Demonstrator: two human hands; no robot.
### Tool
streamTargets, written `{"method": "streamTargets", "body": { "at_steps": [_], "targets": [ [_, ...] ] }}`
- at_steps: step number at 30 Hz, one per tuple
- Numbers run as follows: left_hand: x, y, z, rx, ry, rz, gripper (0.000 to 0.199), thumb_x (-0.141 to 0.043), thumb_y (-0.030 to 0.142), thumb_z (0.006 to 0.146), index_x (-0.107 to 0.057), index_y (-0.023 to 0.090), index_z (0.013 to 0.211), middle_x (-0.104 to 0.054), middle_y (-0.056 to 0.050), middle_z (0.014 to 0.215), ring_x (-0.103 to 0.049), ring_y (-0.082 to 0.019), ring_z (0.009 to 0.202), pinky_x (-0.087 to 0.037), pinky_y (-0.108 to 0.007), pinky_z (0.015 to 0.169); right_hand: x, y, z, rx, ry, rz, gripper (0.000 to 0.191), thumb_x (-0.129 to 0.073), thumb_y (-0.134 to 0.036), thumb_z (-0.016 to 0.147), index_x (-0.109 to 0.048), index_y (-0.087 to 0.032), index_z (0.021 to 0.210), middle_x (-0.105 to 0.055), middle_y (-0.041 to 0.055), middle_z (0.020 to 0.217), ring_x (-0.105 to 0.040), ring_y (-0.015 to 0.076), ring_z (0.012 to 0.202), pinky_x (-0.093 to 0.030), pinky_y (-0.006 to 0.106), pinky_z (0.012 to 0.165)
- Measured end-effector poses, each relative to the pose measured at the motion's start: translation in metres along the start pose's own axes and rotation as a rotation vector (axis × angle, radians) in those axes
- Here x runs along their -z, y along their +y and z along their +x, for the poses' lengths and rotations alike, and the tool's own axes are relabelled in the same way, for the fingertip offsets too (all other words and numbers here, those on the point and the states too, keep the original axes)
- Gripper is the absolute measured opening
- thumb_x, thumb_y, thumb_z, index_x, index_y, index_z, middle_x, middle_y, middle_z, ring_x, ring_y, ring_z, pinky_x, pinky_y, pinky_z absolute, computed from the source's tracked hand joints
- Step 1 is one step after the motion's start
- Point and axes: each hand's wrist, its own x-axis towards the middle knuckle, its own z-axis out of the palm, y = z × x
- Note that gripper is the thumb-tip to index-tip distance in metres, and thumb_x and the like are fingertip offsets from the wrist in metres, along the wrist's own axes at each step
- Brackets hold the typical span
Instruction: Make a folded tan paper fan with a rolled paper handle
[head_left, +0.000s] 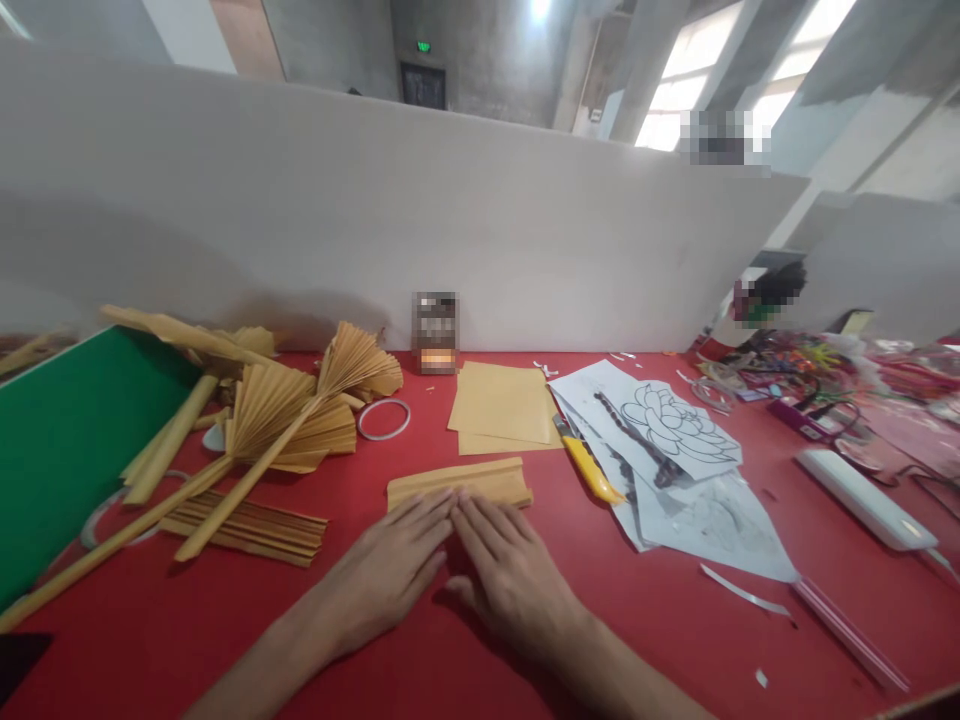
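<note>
A strip of folded brown kraft paper (pixel 480 476) lies crosswise on the red table in front of me. My left hand (pixel 394 560) rests flat on its near edge, fingers stretched out and pointing forward. Beside it, my right hand (pixel 510 560) presses on the same paper with straight fingers, and the fingertips of both hands meet near its middle. Flat sheets of brown paper (pixel 502 402) lie just beyond. To the right is a yellow utility knife (pixel 591 468), partly over white printed sheets. Part of the folded strip is hidden under my fingers.
Pleated paper fans on stems (pixel 281 415), a pleated strip (pixel 244 527) and a tape ring (pixel 384 420) lie left, near a green box (pixel 82 450). Right are a lotus drawing (pixel 679 425), a white device (pixel 866 498) and tangled craft bits. A grey partition (pixel 375 210) stands behind.
</note>
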Motion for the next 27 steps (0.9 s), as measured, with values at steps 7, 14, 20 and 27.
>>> {"method": "streamTargets", "body": {
  "at_steps": [7,14,20,27],
  "targets": [
    [0.013,-0.007,-0.009,-0.057,0.012,0.036,0.062,-0.046,0.027,0.108,-0.025,0.031,0.166,-0.036,0.001,0.169,-0.038,-0.017,0.153,-0.031,-0.035,0.126,0.011,0.009,-0.017,-0.154,-0.098,0.003,0.056,-0.053,-0.04,0.106,-0.048,-0.014,0.155,-0.051,0.0127,0.157,-0.047,0.028,0.147,-0.038,0.046,0.121],
    [0.023,-0.018,-0.039,-0.047,0.006,0.178,0.061,-0.046,0.027,0.107,-0.027,0.029,0.165,-0.043,0.001,0.165,-0.043,-0.014,0.15,-0.023,-0.03,0.127,0.033,0.034,-0.038,-0.183,-0.105,-0.099,0.046,-0.05,-0.026,0.106,-0.053,-0.019,0.151,-0.06,0.0094,0.151,-0.052,0.0287,0.143,-0.038,0.051,0.119],
    [0.002,-0.01,-0.033,-0.042,0.177,0.227,0.043,-0.043,0.013,0.103,-0.062,0.021,0.141,-0.067,-0.009,0.144,-0.061,-0.024,0.133,-0.04,-0.039,0.115,0.031,0.029,-0.02,-0.161,-0.083,-0.175,0.031,-0.059,-0.022,0.1,-0.07,-0.019,0.129,-0.074,0.0161,0.125,-0.066,0.0373,0.12,-0.042,0.062,0.111],
    [0.006,0.01,-0.006,0.141,0.073,0.133,0.026,-0.052,0.002,0.095,-0.069,0.021,0.102,-0.07,-0.01,0.104,-0.064,-0.027,0.103,-0.052,-0.04,0.096,0.026,0.028,-0.005,-0.161,-0.02,-0.161,0.023,-0.053,-0.014,0.1,-0.074,-0.017,0.111,-0.076,0.0168,0.109,-0.069,0.0353,0.107,-0.045,0.06,0.107]
  ]
}}
